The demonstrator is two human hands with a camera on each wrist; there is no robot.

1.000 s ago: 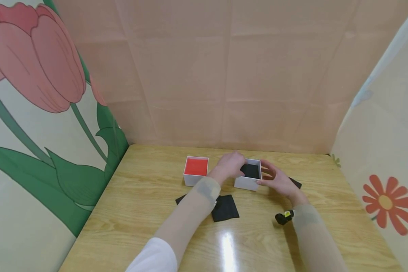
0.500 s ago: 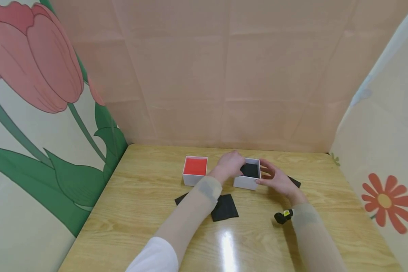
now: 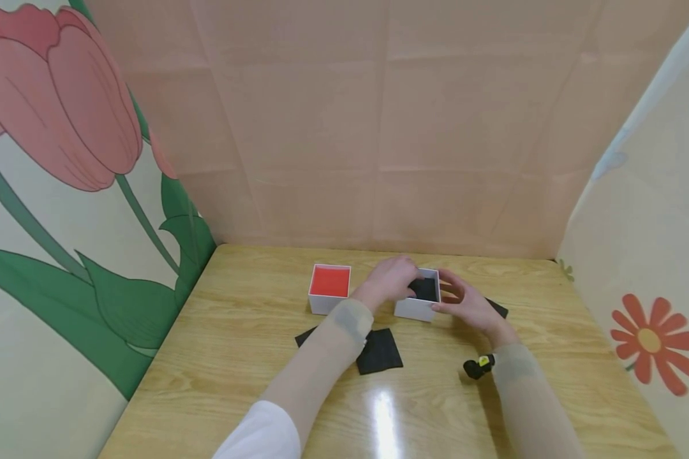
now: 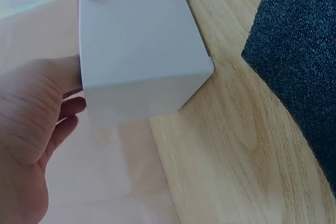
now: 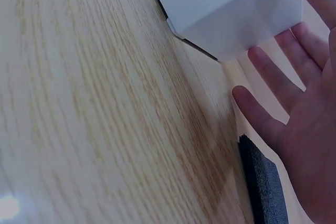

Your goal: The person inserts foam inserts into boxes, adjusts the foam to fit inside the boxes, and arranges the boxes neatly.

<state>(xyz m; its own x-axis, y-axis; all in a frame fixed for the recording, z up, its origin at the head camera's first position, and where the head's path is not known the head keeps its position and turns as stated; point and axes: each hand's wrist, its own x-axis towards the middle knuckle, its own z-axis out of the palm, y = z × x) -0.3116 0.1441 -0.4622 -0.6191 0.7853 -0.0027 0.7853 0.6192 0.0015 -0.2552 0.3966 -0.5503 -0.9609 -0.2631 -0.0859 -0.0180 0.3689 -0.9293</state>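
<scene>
In the head view, a white box (image 3: 416, 310) stands open on top, with a black sheet (image 3: 427, 289) inside it. My left hand (image 3: 387, 278) reaches over its left rim, its thumb and a finger dipping inside. In the left wrist view, that thumb passes behind the box's (image 4: 142, 35) rim, which hides the fingertips; I cannot tell whether they pinch the sheet. My right hand (image 3: 469, 306) steadies the box from the right, thumb at the front corner and fingers spread along the side. The right wrist view shows those fingers (image 5: 275, 77) close beside the box wall.
A second white box (image 3: 329, 305) with a red sheet (image 3: 330, 281) stands to the left. Black felt-like pieces (image 3: 381, 352) lie in front, partly under my left forearm. Another dark piece (image 3: 497, 308) lies behind my right wrist. The wooden table (image 3: 252, 293) ends at a fabric backdrop.
My left hand has shifted slightly right, with a finger now reaching further over the box opening. My right hand and both boxes stay in place.
</scene>
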